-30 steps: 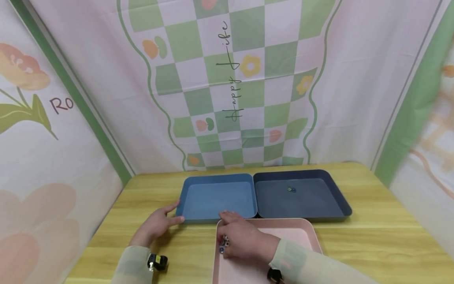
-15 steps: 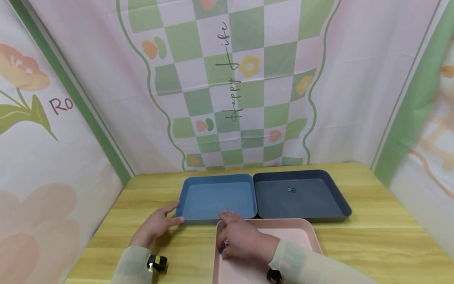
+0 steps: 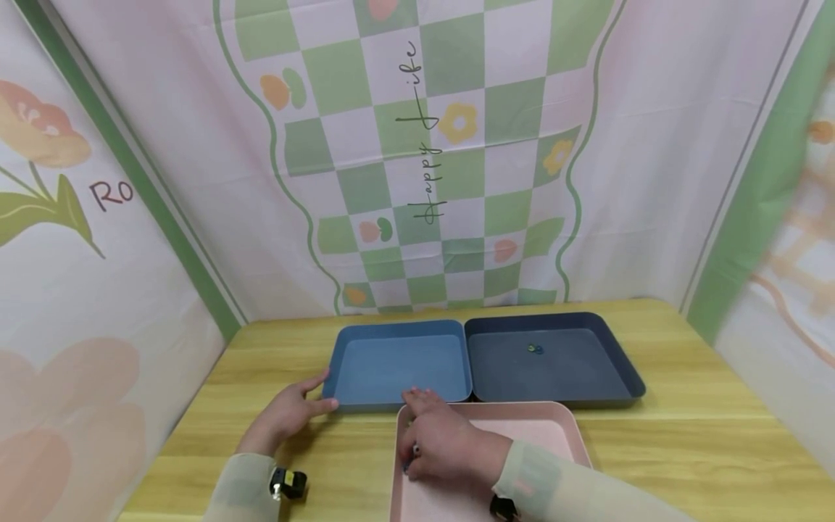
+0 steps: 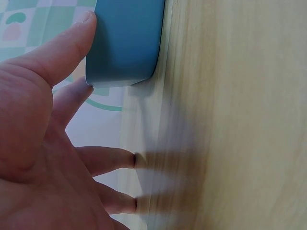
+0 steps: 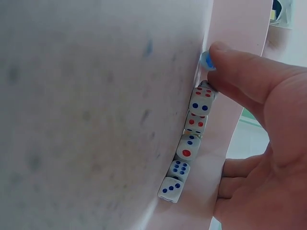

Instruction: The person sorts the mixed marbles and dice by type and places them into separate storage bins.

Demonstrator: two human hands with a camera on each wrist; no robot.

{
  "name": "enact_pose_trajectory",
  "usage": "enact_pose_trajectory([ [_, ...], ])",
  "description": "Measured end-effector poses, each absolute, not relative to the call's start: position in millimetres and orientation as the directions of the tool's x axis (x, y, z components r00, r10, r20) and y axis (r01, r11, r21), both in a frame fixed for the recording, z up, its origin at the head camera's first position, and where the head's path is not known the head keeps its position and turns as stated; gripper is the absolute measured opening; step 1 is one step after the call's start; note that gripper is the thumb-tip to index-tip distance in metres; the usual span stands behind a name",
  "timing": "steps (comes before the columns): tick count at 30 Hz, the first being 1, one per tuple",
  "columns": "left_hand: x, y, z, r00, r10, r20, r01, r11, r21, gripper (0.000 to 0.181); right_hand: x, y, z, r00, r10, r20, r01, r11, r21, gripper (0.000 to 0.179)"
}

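Observation:
At the near left corner of the light blue tray (image 3: 398, 362), my left hand (image 3: 283, 417) rests thumb and index finger against the wall. Its other fingers are spread, tips near the tabletop in the left wrist view. My right hand (image 3: 446, 438) reaches into the pink tray (image 3: 502, 415), in its far left corner. In the right wrist view, the thumb and index finger pinch a small blue marble (image 5: 206, 61) against the tray wall. White dice (image 5: 186, 147) with red and blue pips line up along that wall. A greyish bit beside the index finger is partly hidden.
The dark grey-blue tray (image 3: 554, 370) stands right of the light blue one, holding a few small marbles (image 3: 535, 349). All trays lie on a wooden table (image 3: 691, 435). Printed curtains (image 3: 450, 145) hang behind and at both sides.
My right thumb and index finger have drawn closer together, covering more of the dice and the blue marble. The left hand stays at the light blue tray's corner.

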State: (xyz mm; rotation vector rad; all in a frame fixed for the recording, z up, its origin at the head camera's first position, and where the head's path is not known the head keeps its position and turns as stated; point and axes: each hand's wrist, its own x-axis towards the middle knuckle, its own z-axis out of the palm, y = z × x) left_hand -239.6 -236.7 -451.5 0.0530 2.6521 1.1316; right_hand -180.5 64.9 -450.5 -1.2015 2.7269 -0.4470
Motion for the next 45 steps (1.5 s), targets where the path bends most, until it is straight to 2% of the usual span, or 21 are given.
enact_pose_trajectory([
  [14,-240.2,-237.3,-450.5,-0.966,0.128,-0.224,-0.074,0.695,0.715,0.074,-181.8,65.7,-450.9,-0.652,-0.758,-0.002,-0.718,0.618,-0.322,0.004],
  [28,-239.1,-237.4,-448.7,-0.966,0.135,-0.222,-0.068,0.693,0.718,0.074,-180.0,63.0,-447.1,-0.678,-0.733,-0.047,-0.683,0.653,-0.327,0.006],
  [38,-237.1,-236.4,-448.3,-0.966,0.141,-0.218,-0.063,0.689,0.722,0.074,-182.0,65.6,-443.1,-0.670,-0.741,-0.048,-0.665,0.627,-0.405,0.002],
  [45,-237.5,-236.8,-448.9,-0.966,0.132,-0.224,-0.074,0.685,0.724,0.074,-183.2,69.7,-435.9,-0.664,-0.747,-0.028,-0.643,0.590,-0.489,0.009],
])
